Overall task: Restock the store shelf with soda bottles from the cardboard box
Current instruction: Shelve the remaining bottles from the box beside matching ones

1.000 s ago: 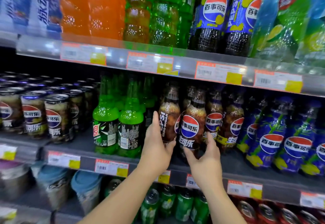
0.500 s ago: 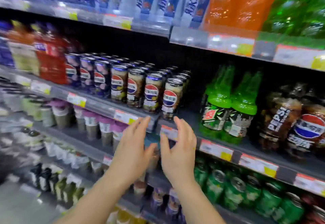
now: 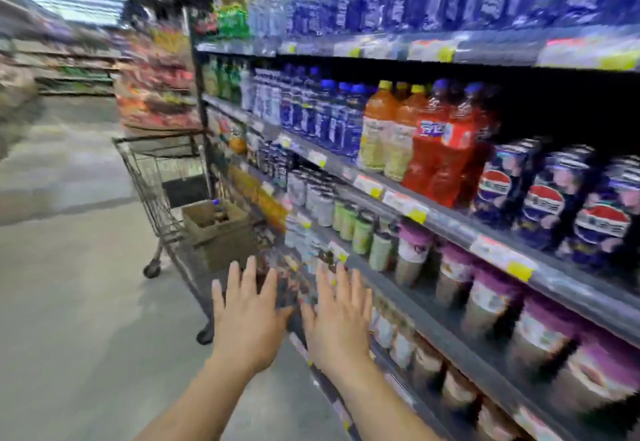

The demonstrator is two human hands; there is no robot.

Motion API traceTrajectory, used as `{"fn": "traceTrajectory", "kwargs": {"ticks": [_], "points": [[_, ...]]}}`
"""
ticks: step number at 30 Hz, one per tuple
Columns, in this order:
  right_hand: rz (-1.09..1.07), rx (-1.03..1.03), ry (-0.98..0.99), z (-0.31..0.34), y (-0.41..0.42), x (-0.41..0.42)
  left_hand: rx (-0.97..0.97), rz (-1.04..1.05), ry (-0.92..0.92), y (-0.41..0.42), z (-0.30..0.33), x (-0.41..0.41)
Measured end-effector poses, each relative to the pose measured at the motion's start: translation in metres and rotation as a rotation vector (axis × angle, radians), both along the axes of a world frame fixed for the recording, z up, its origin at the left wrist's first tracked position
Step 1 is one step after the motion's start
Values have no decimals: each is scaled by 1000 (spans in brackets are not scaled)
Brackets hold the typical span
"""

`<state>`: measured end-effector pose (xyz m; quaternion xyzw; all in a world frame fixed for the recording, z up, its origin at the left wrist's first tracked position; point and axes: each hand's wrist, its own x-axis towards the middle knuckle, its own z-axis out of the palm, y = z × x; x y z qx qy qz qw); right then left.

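A brown cardboard box (image 3: 221, 229) sits in a wire shopping cart (image 3: 162, 177) down the aisle, with dark soda bottles (image 3: 217, 211) standing inside it. My left hand (image 3: 247, 319) and my right hand (image 3: 337, 323) are stretched out side by side in front of me, fingers straight and spread, holding nothing. Both hover in the air short of the cart. The store shelf (image 3: 408, 203) runs along my right, with Pepsi cans (image 3: 550, 201) on it at the far right. The picture is blurred by motion.
Red and orange drink bottles (image 3: 420, 135), blue bottles (image 3: 322, 111) and purple-lidded cups (image 3: 485, 284) fill the shelves on the right. Grey floor (image 3: 69, 267) stretches to the left. More shelving (image 3: 69, 70) stands far off across the aisle.
My view has swung left from the Pepsi bottles on the shelf to the aisle and cart. Both hands let go of the shelf bottles and now reach out empty.
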<state>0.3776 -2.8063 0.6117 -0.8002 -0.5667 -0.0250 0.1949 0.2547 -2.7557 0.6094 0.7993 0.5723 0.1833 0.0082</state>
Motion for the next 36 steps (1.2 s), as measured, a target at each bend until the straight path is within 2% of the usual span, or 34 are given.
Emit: {"fn": "traceTrajectory", "kwargs": {"ticks": [5,8,14,18,23,29,36], "points": [[253,-24,49,-15,134,-45,19,179,23,112,-18,-48],[333,-40,74,-10,220,-72,-32,289,64,182,-7,-75],[524,-97,34,-3,369,-126,-34,451,-48,304,-11,-124],[575,-125,53,-15,454,-167,-96,512,-25,383,-23,-167],[496,-154,91,-30,568,-208,-141,424,-49,505,-37,-214],[323,-190,187,-38,689,-256,-162,247,39,650,-37,-269],[65,-259,261,-62,779,-232,-247,52,50,771,-66,-245]]}}
